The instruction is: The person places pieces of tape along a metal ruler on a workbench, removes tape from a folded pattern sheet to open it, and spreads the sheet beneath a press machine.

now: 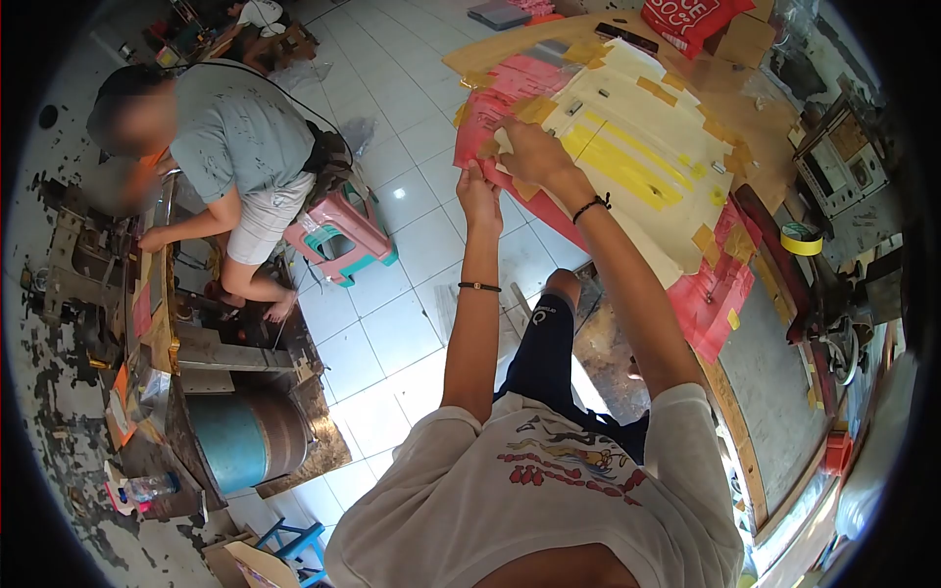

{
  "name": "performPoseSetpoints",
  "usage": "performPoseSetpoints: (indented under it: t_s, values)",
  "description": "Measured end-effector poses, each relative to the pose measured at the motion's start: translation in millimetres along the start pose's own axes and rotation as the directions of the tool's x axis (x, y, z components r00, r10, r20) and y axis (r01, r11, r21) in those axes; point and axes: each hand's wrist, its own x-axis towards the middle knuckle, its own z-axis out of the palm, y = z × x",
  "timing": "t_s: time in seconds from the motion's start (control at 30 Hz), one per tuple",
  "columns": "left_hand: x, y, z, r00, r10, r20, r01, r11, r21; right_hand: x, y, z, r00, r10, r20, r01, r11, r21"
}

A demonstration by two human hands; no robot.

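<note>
A red plastic sheet lies on the table under a cream board with yellow strips across its middle. Pieces of brown tape line the board's edges. My left hand is closed on the near-left edge of the red sheet, thumb on top. Just right of it, my right hand rests over the sheet and the board's left edge, its fingers bent toward a strip of tape. What lies under those fingertips is hidden.
A phone and a red bag lie at the table's far side. A yellow tape roll sits at the right. On the left, another person works at a machine, beside a pink stool.
</note>
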Motion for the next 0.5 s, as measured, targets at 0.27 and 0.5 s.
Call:
performPoseSetpoints:
  t_s: [0.27, 0.5]
  values:
    - [1.5, -5.5, 5.7, 0.998, 0.015, -0.061, -0.013, 0.999, 0.034, -4.7, -1.7, -0.8, 1.000, -0.017, -0.025, 0.018, 1.000, 0.018]
    - [-10.0, 1.0, 14.9, 0.986, 0.150, -0.073, -0.140, 0.982, 0.130, -1.6, -19.3, 15.4, 0.949, -0.264, -0.174, 0.164, 0.881, -0.443]
